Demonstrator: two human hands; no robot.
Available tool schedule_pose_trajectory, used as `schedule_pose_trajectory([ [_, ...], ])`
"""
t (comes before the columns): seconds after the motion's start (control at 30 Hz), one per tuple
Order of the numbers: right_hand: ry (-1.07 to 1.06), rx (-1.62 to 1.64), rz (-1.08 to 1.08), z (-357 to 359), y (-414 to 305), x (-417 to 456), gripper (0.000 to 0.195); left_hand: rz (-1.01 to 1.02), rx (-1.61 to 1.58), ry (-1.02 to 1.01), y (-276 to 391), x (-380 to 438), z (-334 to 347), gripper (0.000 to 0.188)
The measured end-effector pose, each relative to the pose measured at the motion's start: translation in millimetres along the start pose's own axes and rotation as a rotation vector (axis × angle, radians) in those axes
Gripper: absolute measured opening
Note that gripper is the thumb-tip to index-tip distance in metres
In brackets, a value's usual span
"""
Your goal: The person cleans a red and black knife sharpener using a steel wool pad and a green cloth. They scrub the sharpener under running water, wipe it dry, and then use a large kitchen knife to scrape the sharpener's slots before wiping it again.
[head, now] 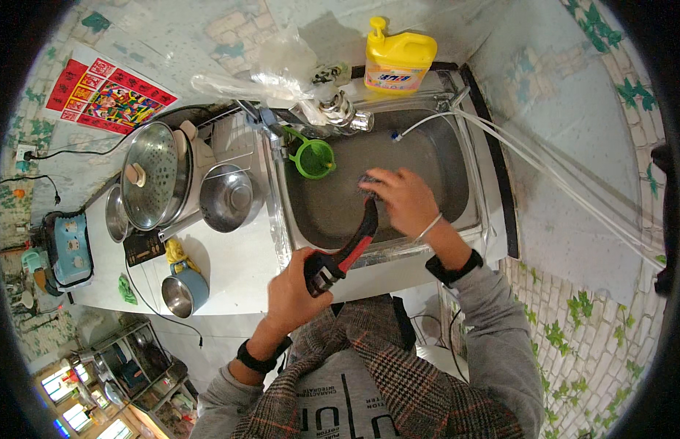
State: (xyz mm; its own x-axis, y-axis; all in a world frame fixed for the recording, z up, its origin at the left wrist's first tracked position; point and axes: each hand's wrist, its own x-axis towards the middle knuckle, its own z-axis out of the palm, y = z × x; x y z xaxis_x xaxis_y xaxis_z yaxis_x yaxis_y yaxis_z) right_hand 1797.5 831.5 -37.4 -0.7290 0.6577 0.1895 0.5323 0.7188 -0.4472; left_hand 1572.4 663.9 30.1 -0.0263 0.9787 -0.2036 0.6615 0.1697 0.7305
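A black and red curved-handled tool, perhaps a handheld knife sharpener (pixel 357 245), lies across the front edge of the metal sink (pixel 379 159). My left hand (pixel 296 291) grips its wide black end, which has metal parts. At the far end of the handle, over the basin, my right hand (pixel 405 200) has its fingers on a small dark, blurred piece; whether that piece belongs to the tool cannot be told. A green strainer (pixel 313 159) hangs at the basin's left side, near the chrome faucet (pixel 353 116).
A yellow detergent jug (pixel 399 61) stands behind the sink. White hoses (pixel 515 134) run from its right corner. Left on the counter are a metal bowl (pixel 228 197), a lidded pot (pixel 153 175), a blue-grey metal mug (pixel 187 292), a yellow cloth (pixel 178 255) and a cable.
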Motion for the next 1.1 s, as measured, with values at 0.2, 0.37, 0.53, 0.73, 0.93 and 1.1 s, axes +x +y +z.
schedule_pose_trajectory([
  [0.2, 0.075, 1.651, 0.382, -11.4, -14.3, 12.6, 0.06, -0.499, -1.702, -0.537, -14.6, 2.3, 16.4, 0.068],
  [0.37, -0.165, 2.167, 0.411, -23.5, -31.3, 21.0, 0.059, -0.327, -2.16, -0.918, -18.8, 10.4, 37.5, 0.08],
  [0.53, -0.019, 1.738, 0.674, -16.5, -39.2, 30.3, 0.04, -0.634, -1.696, -0.644, 11.0, 11.7, 19.5, 0.075],
  [0.73, 0.323, 0.78, 0.384, 10.0, -25.9, 27.4, 0.044, -0.491, -1.185, -0.396, 14.0, 12.5, 18.6, 0.059],
  [0.93, 0.196, 0.077, -0.039, -9.6, -45.6, 14.7, 0.054, -0.63, -1.342, -0.408, 8.9, 10.4, 11.1, 0.067],
  [1.1, 0.035, 0.358, -0.167, 9.1, -66.5, -14.2, 0.057, -0.613, -1.183, -0.381, -2.2, 10.4, 12.9, 0.071],
])
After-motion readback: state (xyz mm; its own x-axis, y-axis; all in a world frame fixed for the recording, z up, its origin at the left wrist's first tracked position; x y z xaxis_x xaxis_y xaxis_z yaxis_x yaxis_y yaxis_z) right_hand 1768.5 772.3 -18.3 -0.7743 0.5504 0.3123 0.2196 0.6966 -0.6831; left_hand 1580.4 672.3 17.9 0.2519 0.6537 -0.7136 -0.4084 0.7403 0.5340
